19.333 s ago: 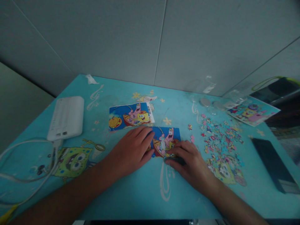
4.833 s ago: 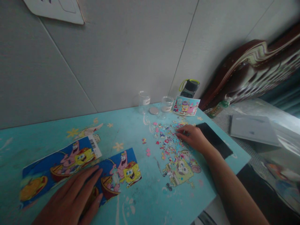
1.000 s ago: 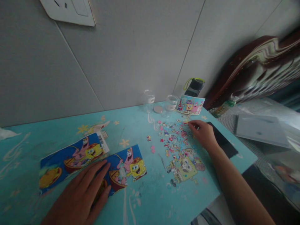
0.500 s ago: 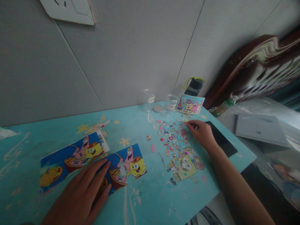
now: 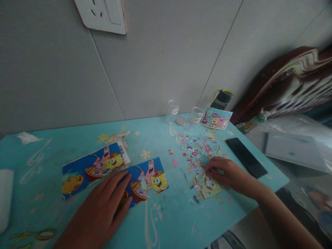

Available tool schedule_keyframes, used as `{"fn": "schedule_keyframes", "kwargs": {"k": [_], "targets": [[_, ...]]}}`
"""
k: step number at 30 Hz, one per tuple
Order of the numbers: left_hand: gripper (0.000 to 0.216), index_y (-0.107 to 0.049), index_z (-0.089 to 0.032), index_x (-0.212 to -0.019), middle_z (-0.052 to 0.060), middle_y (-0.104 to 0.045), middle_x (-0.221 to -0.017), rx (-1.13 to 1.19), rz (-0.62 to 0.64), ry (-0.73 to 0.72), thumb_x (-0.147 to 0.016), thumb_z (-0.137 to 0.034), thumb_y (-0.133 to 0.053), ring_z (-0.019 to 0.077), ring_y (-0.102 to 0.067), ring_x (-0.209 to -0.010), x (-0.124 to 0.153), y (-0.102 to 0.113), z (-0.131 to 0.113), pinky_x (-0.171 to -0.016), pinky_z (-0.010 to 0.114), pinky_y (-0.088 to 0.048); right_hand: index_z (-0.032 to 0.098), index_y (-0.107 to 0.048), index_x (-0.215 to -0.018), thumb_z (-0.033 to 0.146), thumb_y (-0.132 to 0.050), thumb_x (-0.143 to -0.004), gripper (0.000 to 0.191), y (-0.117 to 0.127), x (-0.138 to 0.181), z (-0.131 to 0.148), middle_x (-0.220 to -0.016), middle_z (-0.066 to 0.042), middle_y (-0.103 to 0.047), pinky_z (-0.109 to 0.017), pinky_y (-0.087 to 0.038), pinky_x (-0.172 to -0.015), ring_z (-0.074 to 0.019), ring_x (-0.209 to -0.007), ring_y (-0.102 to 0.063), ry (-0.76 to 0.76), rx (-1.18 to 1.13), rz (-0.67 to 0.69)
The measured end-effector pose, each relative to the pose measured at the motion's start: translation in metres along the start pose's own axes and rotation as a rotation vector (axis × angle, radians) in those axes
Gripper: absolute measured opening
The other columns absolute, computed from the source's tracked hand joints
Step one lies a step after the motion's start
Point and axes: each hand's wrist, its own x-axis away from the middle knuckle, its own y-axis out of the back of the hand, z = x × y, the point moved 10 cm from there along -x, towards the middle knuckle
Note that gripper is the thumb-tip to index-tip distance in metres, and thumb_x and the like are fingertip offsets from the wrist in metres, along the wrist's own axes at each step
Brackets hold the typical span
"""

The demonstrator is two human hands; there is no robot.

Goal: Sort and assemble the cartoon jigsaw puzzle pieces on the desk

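Observation:
My left hand [image 5: 101, 211] lies flat with fingers spread on the left part of a partly built cartoon puzzle [image 5: 149, 178]. A printed reference picture [image 5: 94, 166] of the same scene lies just behind it. My right hand [image 5: 225, 173] rests at the near edge of a scatter of small loose puzzle pieces [image 5: 199, 148], fingers curled and pinched together; what they hold, if anything, I cannot make out.
The turquoise cartoon-printed table [image 5: 160, 221] ends close on the right. A black phone [image 5: 245, 157] lies by the pieces. Two small clear jars [image 5: 173, 108], a lid [image 5: 181, 121], a second picture card [image 5: 216, 118] and a dark bottle [image 5: 221, 98] stand at the wall. A white object [image 5: 5, 199] sits far left.
My right hand has drawn back from the far side of the loose pieces to their near edge. The view has swung left and down. The left hand stays on the puzzle.

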Motion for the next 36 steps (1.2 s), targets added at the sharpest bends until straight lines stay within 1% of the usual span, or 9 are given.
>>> {"fn": "schedule_keyframes", "kwargs": {"k": [3,8,13,16,21,27,31,34,36], "targets": [[0.059,-0.043,-0.018,-0.146,0.013,-0.049,-0.146,-0.005,-0.001,-0.001,-0.094,-0.046,-0.05,0.0317,-0.05,-0.132,0.0,0.001,-0.001,-0.111,0.049,-0.042,0.028,-0.071,-0.107,0.037,-0.06,-0.096,0.018,-0.004,0.001,-0.003,-0.103,-0.004,-0.068,-0.03,-0.049,-0.082,-0.0171,-0.089,-0.064,-0.016,0.026,0.008],[0.057,-0.045,-0.018,-0.145,0.012,-0.05,-0.147,0.003,0.007,0.015,-0.095,-0.045,-0.05,0.0313,-0.049,-0.133,-0.001,-0.001,-0.002,-0.112,0.049,-0.042,0.027,-0.072,-0.1,0.036,-0.057,-0.097,0.017,-0.008,0.002,-0.005,-0.099,-0.004,-0.067,-0.029,-0.049,-0.079,-0.0159,-0.084,-0.063,-0.037,0.021,0.004],[0.056,-0.045,-0.018,-0.145,0.012,-0.049,-0.147,0.0,0.018,0.023,-0.095,-0.043,-0.05,0.0308,-0.048,-0.134,0.0,-0.002,0.0,-0.112,0.049,-0.042,0.026,-0.072,-0.1,0.038,-0.057,-0.097,0.019,-0.011,0.001,0.004,-0.099,-0.005,-0.066,-0.029,-0.05,-0.079,-0.016,-0.084,-0.063,-0.017,0.016,0.031],[0.056,-0.045,-0.019,-0.145,0.012,-0.049,-0.147,0.006,0.006,0.023,-0.095,-0.044,-0.051,0.031,-0.049,-0.133,-0.001,0.0,0.0,-0.113,0.049,-0.041,0.027,-0.072,-0.102,0.038,-0.057,-0.097,0.019,-0.009,0.0,0.008,-0.101,-0.005,-0.065,-0.03,-0.05,-0.081,-0.0168,-0.087,-0.063,-0.004,0.025,0.013],[0.056,-0.047,-0.019,-0.143,0.012,-0.052,-0.145,0.023,-0.029,0.006,-0.094,-0.046,-0.051,0.0316,-0.052,-0.13,-0.002,0.003,-0.001,-0.11,0.048,-0.043,0.026,-0.072,-0.101,0.034,-0.061,-0.094,0.015,-0.006,0.0,0.009,-0.1,-0.005,-0.065,-0.031,-0.05,-0.08,-0.0171,-0.085,-0.063,-0.023,0.02,0.003],[0.062,-0.043,-0.018,-0.146,0.012,-0.047,-0.149,0.028,0.002,0.013,-0.093,-0.047,-0.053,0.0328,-0.05,-0.133,0.006,-0.008,0.007,-0.112,0.048,-0.04,0.024,-0.07,-0.094,0.03,-0.066,-0.091,0.008,-0.002,-0.001,0.009,-0.096,-0.003,-0.065,-0.03,-0.047,-0.08,-0.0157,-0.084,-0.061,-0.024,0.01,0.0],[0.061,-0.045,-0.019,-0.145,0.012,-0.046,-0.15,0.026,0.014,0.004,-0.092,-0.047,-0.053,0.0333,-0.048,-0.134,0.006,-0.012,0.008,-0.113,0.049,-0.039,0.024,-0.069,-0.093,0.029,-0.068,-0.088,0.007,-0.002,0.0,0.003,-0.089,-0.001,-0.067,-0.028,-0.046,-0.074,-0.0153,-0.079,-0.06,-0.074,-0.012,-0.021],[0.06,-0.045,-0.02,-0.144,0.011,-0.048,-0.149,0.042,0.003,0.008,-0.092,-0.047,-0.053,0.0327,-0.049,-0.132,0.005,-0.011,0.008,-0.113,0.048,-0.039,0.024,-0.069,-0.09,0.029,-0.066,-0.089,0.006,-0.003,0.002,0.001,-0.082,0.0,-0.067,-0.027,-0.045,-0.068,-0.0143,-0.073,-0.059,-0.095,-0.057,0.003],[0.059,-0.045,-0.02,-0.144,0.012,-0.048,-0.149,0.052,0.005,0.016,-0.092,-0.046,-0.053,0.0328,-0.049,-0.133,0.005,-0.012,0.008,-0.113,0.049,-0.038,0.024,-0.07,-0.091,0.03,-0.063,-0.091,0.009,-0.002,0.003,0.002,-0.08,0.0,-0.067,-0.026,-0.045,-0.066,-0.0139,-0.07,-0.059,-0.097,-0.098,0.008]]}}
